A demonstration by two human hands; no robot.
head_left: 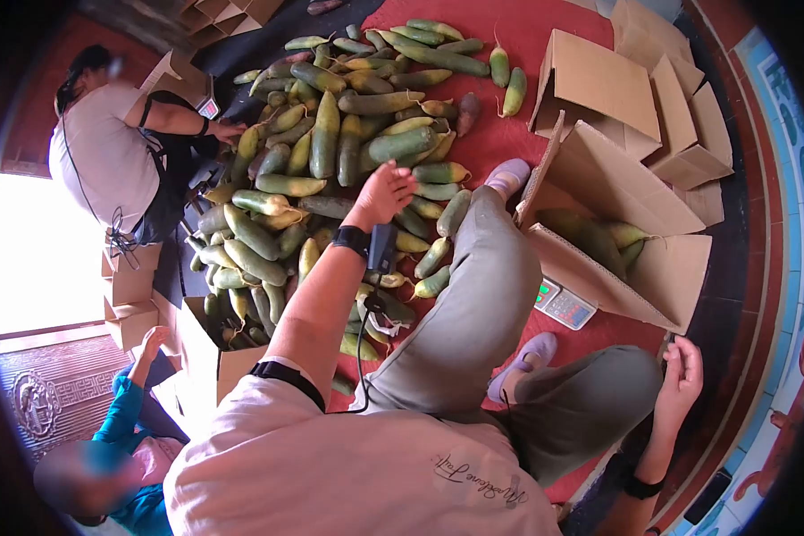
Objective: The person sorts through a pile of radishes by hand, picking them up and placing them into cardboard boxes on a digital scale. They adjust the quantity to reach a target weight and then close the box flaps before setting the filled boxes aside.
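A large pile of long green radishes (324, 134) covers the red cloth in front of me. My left hand (386, 189) reaches over the middle of the pile, fingers apart and nothing in them, close to a thick green radish (403, 144). To my right an open cardboard box (679, 277) stands by a digital scale (565, 306), whose lit display shows. Several green radishes (585, 239) lie inside that box. My right hand (682, 371) is just beyond the box's near corner, its fingers loosely bent and holding nothing.
More cardboard boxes (598, 85) stand at the upper right. A person (107, 143) sits left of the pile, one hand among the radishes. Another person (134, 456) is at the lower left beside a box (213, 353) with radishes in it. My knees flank the scale.
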